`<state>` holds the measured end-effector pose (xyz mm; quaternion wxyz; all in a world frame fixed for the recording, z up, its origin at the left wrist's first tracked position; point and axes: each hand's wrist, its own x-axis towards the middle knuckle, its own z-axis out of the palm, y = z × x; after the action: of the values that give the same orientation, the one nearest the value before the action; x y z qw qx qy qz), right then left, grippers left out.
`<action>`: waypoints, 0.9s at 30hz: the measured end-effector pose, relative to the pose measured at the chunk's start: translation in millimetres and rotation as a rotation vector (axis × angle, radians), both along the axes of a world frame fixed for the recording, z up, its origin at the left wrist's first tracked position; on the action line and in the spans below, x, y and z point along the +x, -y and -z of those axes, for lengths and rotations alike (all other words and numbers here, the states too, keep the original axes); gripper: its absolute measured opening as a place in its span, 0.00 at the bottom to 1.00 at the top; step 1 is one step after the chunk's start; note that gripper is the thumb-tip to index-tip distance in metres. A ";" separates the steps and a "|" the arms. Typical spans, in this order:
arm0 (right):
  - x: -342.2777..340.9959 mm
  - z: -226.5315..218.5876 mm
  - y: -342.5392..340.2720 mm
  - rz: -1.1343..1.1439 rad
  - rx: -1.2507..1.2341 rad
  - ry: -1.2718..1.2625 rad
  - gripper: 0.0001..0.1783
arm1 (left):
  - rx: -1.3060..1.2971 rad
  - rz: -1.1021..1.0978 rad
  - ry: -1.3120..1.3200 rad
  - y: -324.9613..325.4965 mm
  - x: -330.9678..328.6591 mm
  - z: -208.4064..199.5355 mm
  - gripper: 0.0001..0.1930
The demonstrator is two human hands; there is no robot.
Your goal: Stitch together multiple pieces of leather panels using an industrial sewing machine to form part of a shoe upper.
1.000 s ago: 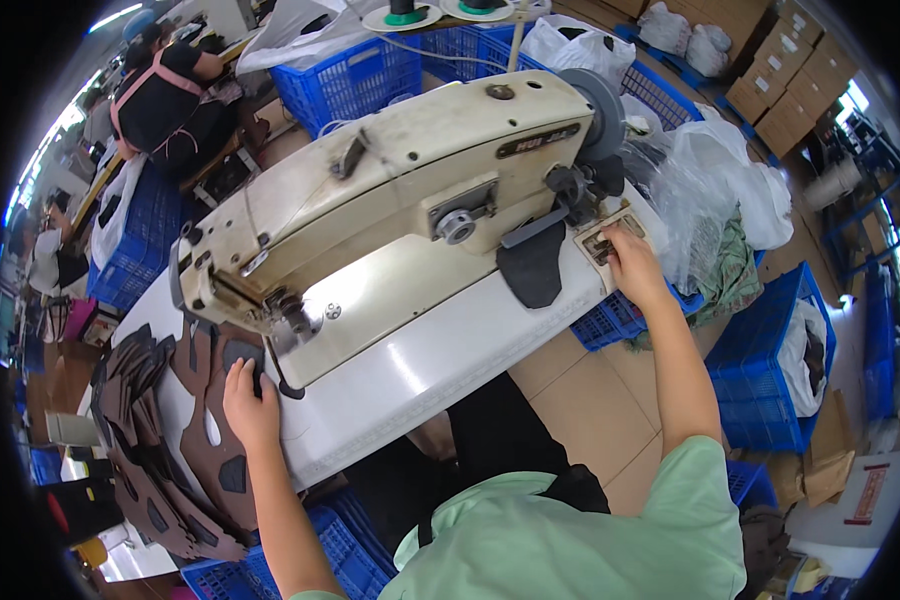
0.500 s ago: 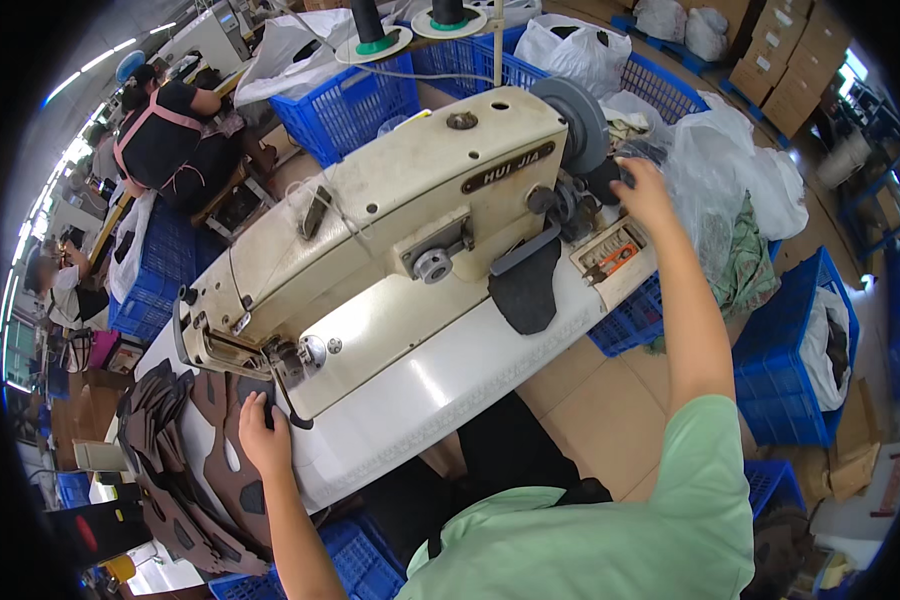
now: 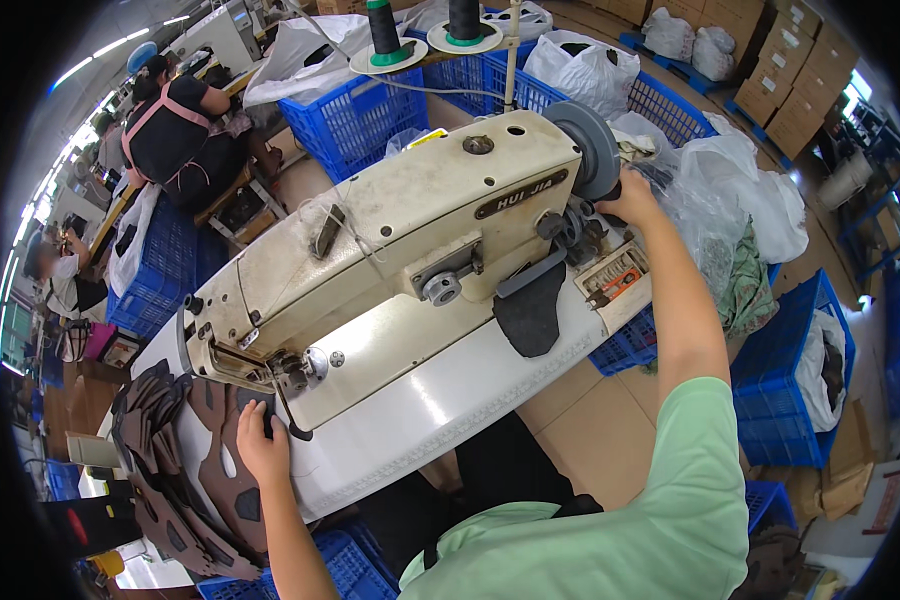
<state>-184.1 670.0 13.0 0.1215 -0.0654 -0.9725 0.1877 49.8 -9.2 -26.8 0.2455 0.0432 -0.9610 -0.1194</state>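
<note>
- Sewing machine (image 3: 400, 250): cream, worn, lying centre on the white table (image 3: 450, 400).
- Right hand (image 3: 632, 197) grips handwheel (image 3: 582, 148) at one o'clock.
- Left hand (image 3: 260, 445), fingers flat, presses brown leather piece (image 3: 220, 465) at eight o'clock.

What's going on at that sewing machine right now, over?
Left hand flat on a brown cut piece beside the needle end. Right hand on the handwheel of the sewing machine. Nothing blocking either hand.

- one sewing machine (image 3: 390, 270) on the surface
- two thread cones (image 3: 382, 28) up top
- two hands, left hand (image 3: 260, 450) and right hand (image 3: 632, 200)
- one dark leather piece (image 3: 532, 310)
</note>
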 end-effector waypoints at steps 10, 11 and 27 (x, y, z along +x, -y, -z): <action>-7.2 8.2 -12.5 0.048 0.064 0.077 0.41 | 0.009 0.013 0.006 -2.5 -3.1 2.3 0.16; -6.6 7.6 -9.4 0.045 0.062 0.078 0.41 | 0.004 0.015 0.000 -1.1 -2.4 2.3 0.16; 16.3 -10.7 -24.1 0.137 -0.357 -0.104 0.49 | 0.004 -0.043 0.014 -9.3 -1.8 3.1 0.15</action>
<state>-167.7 694.1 23.7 0.1708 -0.1422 -0.9095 0.3514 48.0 0.1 -29.9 0.2410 0.0652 -0.9614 -0.1159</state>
